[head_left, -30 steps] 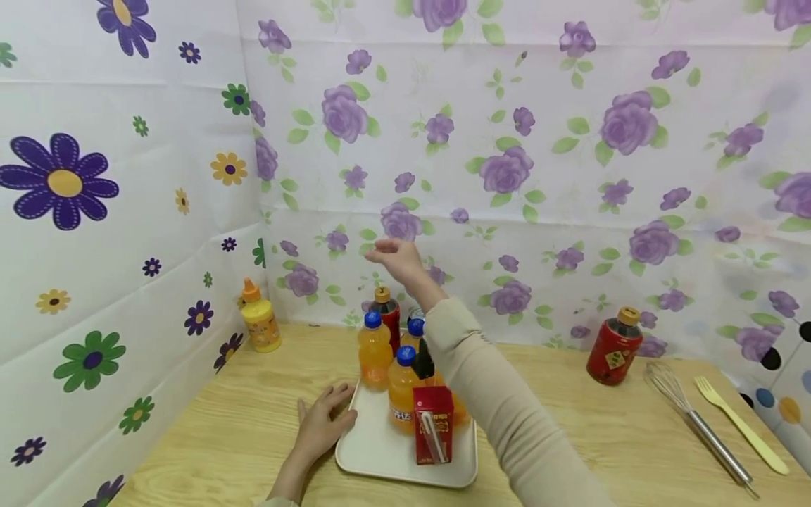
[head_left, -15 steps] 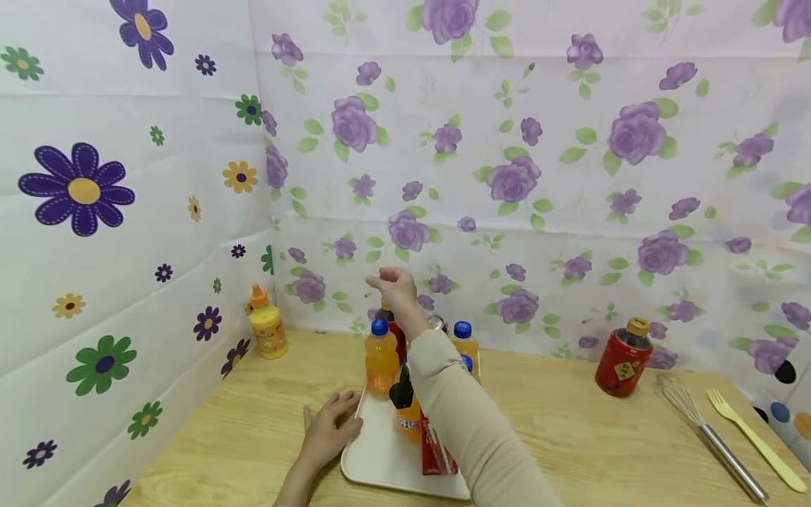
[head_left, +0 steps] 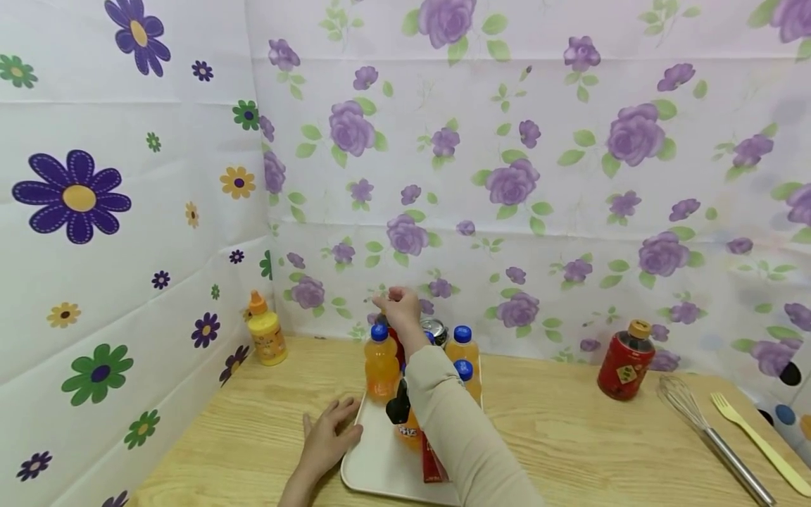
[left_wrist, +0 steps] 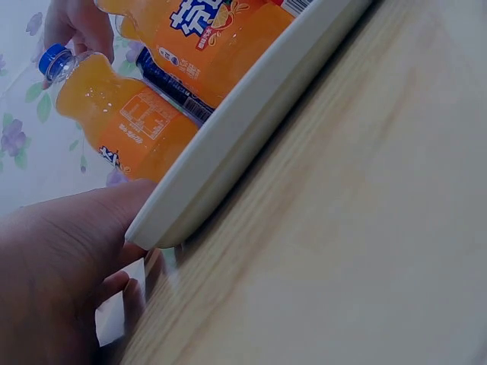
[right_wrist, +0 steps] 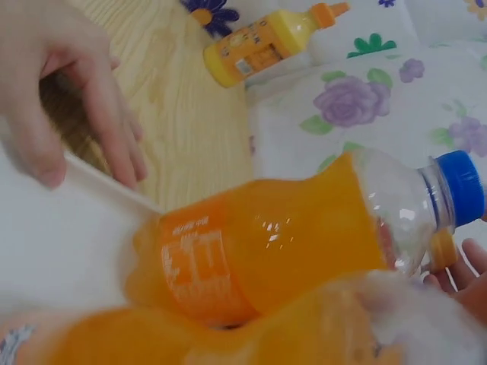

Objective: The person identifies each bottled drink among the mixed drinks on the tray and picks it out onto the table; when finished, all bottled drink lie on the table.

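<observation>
In the head view my left hand [head_left: 328,438] holds the left edge of a cream tray [head_left: 374,468]; in the left wrist view its thumb lies on the rim, with fingers below. My right hand [head_left: 402,313] reaches over the tray, its curled fingers at the yellow cap [right_wrist: 443,251] of a dark bottle with a red label [head_left: 394,339]. Several orange soda bottles [head_left: 381,370] with blue caps stand upright on the tray. A can [head_left: 434,329] is behind them. My right sleeve partly hides a red drink carton [head_left: 433,461] and some bottles.
A yellow squeeze bottle [head_left: 266,334] with an orange tip stands at the left wall. On the right are another red-labelled bottle [head_left: 626,362], a whisk [head_left: 712,436] and a yellow fork [head_left: 757,440]. Flowered sheets [head_left: 551,282] close off the back and left of the wooden table [head_left: 545,422].
My right hand has come down from above the tray to the yellow cap, and my forearm now covers more of the carton. The left hand stays at the tray edge; the head view has shifted slightly.
</observation>
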The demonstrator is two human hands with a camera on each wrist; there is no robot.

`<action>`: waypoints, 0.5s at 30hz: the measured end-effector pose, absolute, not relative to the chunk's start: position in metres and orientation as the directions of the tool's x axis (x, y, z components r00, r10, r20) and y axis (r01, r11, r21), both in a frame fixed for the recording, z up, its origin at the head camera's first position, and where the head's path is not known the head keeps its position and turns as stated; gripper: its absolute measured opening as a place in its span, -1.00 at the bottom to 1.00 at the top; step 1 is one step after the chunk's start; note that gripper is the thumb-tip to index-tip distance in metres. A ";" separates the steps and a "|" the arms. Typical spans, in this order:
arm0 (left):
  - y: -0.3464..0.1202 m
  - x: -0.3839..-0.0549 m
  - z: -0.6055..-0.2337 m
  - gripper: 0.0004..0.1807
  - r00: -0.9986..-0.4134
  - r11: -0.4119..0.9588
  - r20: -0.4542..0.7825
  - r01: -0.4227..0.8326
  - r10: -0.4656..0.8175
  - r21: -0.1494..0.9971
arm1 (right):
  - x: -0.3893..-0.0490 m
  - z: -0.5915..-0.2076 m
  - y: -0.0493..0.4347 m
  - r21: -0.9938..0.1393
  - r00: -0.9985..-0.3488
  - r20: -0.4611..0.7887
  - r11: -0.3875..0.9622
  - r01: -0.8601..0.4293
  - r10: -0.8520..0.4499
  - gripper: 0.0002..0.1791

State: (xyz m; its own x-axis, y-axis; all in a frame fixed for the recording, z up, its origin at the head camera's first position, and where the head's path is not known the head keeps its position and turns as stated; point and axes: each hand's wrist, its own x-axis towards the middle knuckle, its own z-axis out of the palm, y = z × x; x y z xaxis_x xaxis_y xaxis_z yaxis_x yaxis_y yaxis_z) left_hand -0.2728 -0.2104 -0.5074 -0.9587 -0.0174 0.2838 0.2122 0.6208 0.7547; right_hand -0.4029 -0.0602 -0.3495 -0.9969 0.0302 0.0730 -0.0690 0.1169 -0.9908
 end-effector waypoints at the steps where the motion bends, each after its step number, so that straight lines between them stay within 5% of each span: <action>1: -0.210 -0.273 -0.507 -0.55 -0.959 0.618 0.283 0.212 -0.019 0.757 | -0.403 -0.350 -0.060 -0.990 -0.997 0.069 0.127 -0.064 0.031 -0.43; 15: -0.211 -0.275 -0.509 -0.54 -0.963 0.621 0.266 0.189 -0.033 0.761 | -0.405 -0.355 -0.060 -0.978 -1.000 0.015 0.209 -0.008 0.028 -0.41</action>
State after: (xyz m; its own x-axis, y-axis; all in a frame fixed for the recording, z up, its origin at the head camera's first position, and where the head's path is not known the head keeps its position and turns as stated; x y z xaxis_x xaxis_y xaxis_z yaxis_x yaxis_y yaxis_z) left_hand -0.2746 -0.2107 -0.5091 -0.9635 -0.0329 0.2658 0.1888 0.6207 0.7610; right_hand -0.4054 -0.0602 -0.3552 -0.9995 0.0278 0.0146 -0.0085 0.2088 -0.9779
